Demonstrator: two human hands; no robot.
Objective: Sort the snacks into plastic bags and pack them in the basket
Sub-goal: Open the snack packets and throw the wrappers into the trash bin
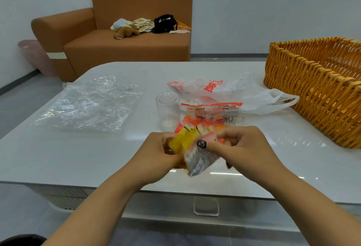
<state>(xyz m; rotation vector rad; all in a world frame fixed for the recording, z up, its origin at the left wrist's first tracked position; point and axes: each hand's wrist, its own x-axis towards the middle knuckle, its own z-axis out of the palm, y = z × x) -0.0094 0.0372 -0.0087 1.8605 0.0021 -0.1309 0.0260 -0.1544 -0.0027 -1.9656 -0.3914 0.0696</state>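
Gripping a crinkly yellow-and-orange snack packet (192, 144) above the white table (117, 158), left hand (162, 152) and right hand (240, 148) pinched its edges, perhaps readying it for bagging; woven orange basket (316, 81) waited right.

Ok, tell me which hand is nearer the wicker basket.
Right. The right hand grips the snack packet closer to the wicker basket; the left hand holds the packet's far side.
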